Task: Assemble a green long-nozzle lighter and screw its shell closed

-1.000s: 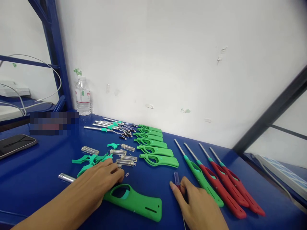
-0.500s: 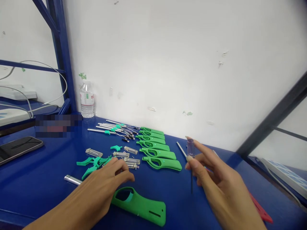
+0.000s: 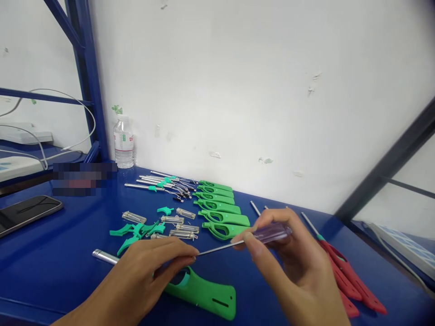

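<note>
My right hand (image 3: pixel 292 262) is closed around the purple handle of a screwdriver (image 3: pixel 272 232), whose thin metal shaft points left. At the shaft's tip, my left hand (image 3: pixel 152 267) pinches with thumb and forefinger; a tiny thing at its fingertips is too small to make out. Just beneath my left hand lies a green lighter body (image 3: pixel 210 294) with a slot, its front part hidden by the hand. A metal tube (image 3: pixel 104 256) sticks out to the left of that hand.
Green shells (image 3: pixel 224 218) lie in a column at the middle, with metal rods (image 3: pixel 144 186), clear tanks (image 3: pixel 182 234) and teal triggers (image 3: pixel 136 231) to their left. Red lighters (image 3: pixel 360 285) are at the right. A phone (image 3: pixel 29 212) and bottle (image 3: pixel 123 142) stand left.
The screwdriver has swung from hanging upright to nearly level, pointing left. My left hand has closed its fingers at the tip. My right hand has shifted, showing more of the red lighters.
</note>
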